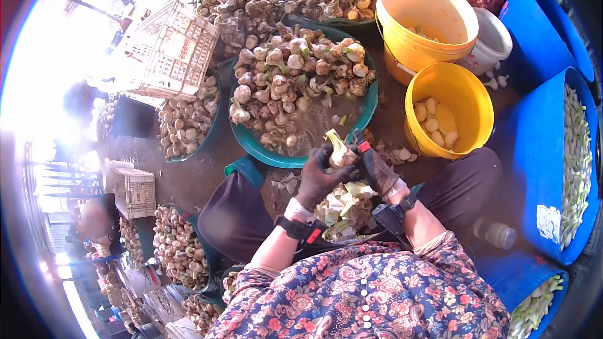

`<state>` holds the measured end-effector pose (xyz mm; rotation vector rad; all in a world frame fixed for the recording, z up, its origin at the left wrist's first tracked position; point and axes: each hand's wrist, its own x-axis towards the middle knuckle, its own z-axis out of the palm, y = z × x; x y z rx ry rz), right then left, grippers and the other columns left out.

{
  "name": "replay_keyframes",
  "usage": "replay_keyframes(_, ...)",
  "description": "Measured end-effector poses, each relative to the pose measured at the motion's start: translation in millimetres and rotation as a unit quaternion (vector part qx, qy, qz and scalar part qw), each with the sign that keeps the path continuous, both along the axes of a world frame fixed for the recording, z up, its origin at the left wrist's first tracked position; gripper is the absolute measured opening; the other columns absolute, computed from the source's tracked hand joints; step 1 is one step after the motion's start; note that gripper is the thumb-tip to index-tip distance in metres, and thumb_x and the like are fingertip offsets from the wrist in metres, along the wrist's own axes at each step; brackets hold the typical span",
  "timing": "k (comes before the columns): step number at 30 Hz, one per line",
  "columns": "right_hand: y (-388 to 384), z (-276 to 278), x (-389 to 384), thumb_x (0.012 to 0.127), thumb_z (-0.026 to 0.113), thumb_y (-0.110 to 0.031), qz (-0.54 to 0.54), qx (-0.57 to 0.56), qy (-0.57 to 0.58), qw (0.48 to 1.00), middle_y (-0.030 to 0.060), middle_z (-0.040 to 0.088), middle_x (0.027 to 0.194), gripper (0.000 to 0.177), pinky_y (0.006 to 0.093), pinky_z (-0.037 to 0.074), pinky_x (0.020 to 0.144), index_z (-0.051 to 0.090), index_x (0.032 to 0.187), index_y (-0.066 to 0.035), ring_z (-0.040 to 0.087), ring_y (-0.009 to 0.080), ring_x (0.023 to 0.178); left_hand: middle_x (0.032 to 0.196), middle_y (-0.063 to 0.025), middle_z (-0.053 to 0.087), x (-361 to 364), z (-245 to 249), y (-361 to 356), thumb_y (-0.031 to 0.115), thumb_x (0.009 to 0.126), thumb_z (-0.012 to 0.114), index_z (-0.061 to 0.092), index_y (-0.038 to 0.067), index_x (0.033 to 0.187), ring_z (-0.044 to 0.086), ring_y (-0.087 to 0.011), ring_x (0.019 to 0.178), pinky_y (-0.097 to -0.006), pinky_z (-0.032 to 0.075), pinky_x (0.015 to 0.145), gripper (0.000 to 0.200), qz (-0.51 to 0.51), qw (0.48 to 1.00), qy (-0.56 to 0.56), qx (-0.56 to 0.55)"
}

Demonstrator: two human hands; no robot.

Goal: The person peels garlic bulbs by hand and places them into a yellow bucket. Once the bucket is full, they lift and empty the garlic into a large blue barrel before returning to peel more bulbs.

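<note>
Between my two dark-gloved hands is a garlic bulb point(342, 156) with a pale trimmed stem pointing up. My left hand point(316, 179) wraps round its left side. My right hand point(377, 168) closes against the other side, and a small red patch shows near its fingers; whether that is part of a tool I cannot make out. Below the hands, between my knees, lies a heap of garlic peelings point(344, 210). Just beyond stands a green tub point(251, 144) of soiled garlic bulbs point(276, 81). Right of it, a yellow bucket point(480, 110) holds several peeled white bulbs point(430, 119).
Another yellow bucket point(389, 31) and a white bucket point(493, 34) stand further back. Blue containers point(534, 169) of pale stemmed produce line the right. A white crate point(182, 50) and more garlic heaps point(179, 248) are at left. A bottle point(496, 233) lies by my right knee.
</note>
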<state>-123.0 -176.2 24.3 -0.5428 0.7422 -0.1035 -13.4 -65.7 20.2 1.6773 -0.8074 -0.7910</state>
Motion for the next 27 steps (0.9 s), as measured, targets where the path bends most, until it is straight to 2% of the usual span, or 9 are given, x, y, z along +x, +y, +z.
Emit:
replay_keyframes(2, 3, -24, -6, 0.093, 0.033, -0.054, 0.035, -0.292, -0.068, 0.953, 0.0029, 0.057, 0.081, 0.054, 0.0279, 0.045, 0.058, 0.057, 0.1, -0.006, 0.053, 0.0115, 0.065, 0.114, -0.0201, 0.049, -4, 4, 2, 0.033, 0.056, 0.085, 0.051, -0.005, 0.117, 0.052, -0.0311, 0.105, -0.037, 0.042, 0.092, 0.08, -0.027, 0.99, -0.134, 0.02)
replay_keyframes(8, -15, -50, -5, 0.089, 0.053, -0.036, 0.24, -0.311, -0.144, 0.908, 0.0031, 0.055, 0.07, 0.033, 0.0293, 0.044, 0.058, 0.056, 0.097, -0.004, 0.052, 0.015, 0.063, 0.113, -0.0126, 0.058, 23, 27, 13, 0.025, 0.063, 0.081, 0.059, 0.006, 0.115, 0.055, -0.0279, 0.105, -0.0358, 0.043, 0.09, 0.06, -0.207, 0.92, -0.325, 0.069)
replay_keyframes(10, -13, -16, -3, 0.086, 0.061, -0.03, 0.236, -0.082, 0.016, 0.968, 0.002, 0.056, 0.069, 0.029, 0.0292, 0.044, 0.057, 0.058, 0.094, -0.002, 0.052, 0.0136, 0.062, 0.099, -0.0102, 0.063, 23, 22, 15, 0.018, 0.072, 0.073, 0.064, 0.009, 0.107, 0.061, -0.0243, 0.083, -0.0304, 0.049, 0.074, 0.037, -0.224, 0.943, -0.23, 0.084)
replay_keyframes(11, -8, -66, -1, 0.087, 0.061, -0.031, 0.283, -0.21, -0.009, 0.936, 0.0023, 0.057, 0.069, 0.031, 0.0289, 0.044, 0.057, 0.058, 0.095, -0.002, 0.052, 0.0134, 0.062, 0.096, -0.0105, 0.064, 23, 11, 20, 0.017, 0.074, 0.072, 0.064, 0.009, 0.107, 0.062, -0.0226, 0.078, -0.0291, 0.049, 0.071, 0.035, -0.213, 0.951, -0.203, 0.096)
replay_keyframes(14, -3, -150, 6, 0.086, 0.061, -0.029, 0.166, -0.005, -0.064, 0.984, 0.0056, 0.06, 0.086, 0.04, 0.0271, 0.045, 0.067, 0.053, 0.113, -0.001, 0.055, 0.0134, 0.079, 0.088, -0.0061, 0.066, 21, -6, 25, 0.018, 0.083, 0.065, 0.063, 0.005, 0.104, 0.062, -0.0145, 0.07, -0.0274, 0.05, 0.065, 0.025, -0.111, 0.985, -0.002, 0.129)
replay_keyframes(17, 6, -40, 1, 0.088, 0.055, -0.017, 0.099, -0.237, -0.116, 0.959, 0.0071, 0.054, 0.114, 0.036, 0.0264, 0.042, 0.088, 0.05, 0.12, -0.001, 0.052, 0.0143, 0.103, 0.095, -0.0017, 0.064, 25, -14, 27, 0.026, 0.089, 0.06, 0.059, 0.005, 0.105, 0.061, -0.0135, 0.081, -0.0275, 0.051, 0.068, 0.027, 0.072, 0.894, 0.432, 0.091)
replay_keyframes(21, 6, -19, 3, 0.084, 0.057, -0.011, 0.071, -0.274, -0.168, 0.944, 0.0099, 0.052, 0.121, 0.038, 0.0314, 0.037, 0.097, 0.052, 0.12, -0.004, 0.048, 0.0198, 0.113, 0.103, -0.0038, 0.061, 20, -14, 28, 0.027, 0.09, 0.057, 0.056, 0.009, 0.111, 0.058, -0.0161, 0.093, -0.0285, 0.049, 0.075, 0.028, 0.178, 0.808, 0.56, -0.05)
replay_keyframes(25, 12, 8, 1, 0.071, 0.064, -0.008, 0.084, -0.817, -0.058, 0.568, 0.0152, 0.054, 0.117, 0.037, 0.0371, 0.04, 0.094, 0.06, 0.108, -0.01, 0.051, 0.0309, 0.107, 0.1, -0.005, 0.062, 25, -9, 33, 0.026, 0.091, 0.055, 0.057, 0.008, 0.11, 0.058, -0.0153, 0.089, -0.0286, 0.05, 0.074, 0.026, 0.171, 0.816, 0.552, -0.006)
replay_keyframes(27, 18, -6, 0, 0.072, 0.063, -0.006, 0.056, -0.764, -0.038, 0.642, 0.0132, 0.058, 0.109, 0.032, 0.0362, 0.044, 0.087, 0.062, 0.104, -0.008, 0.054, 0.0316, 0.1, 0.098, -0.0048, 0.062, 29, -26, 38, 0.026, 0.092, 0.054, 0.058, 0.006, 0.109, 0.059, -0.0148, 0.086, -0.028, 0.05, 0.073, 0.026, 0.08, 0.933, 0.35, -0.019)
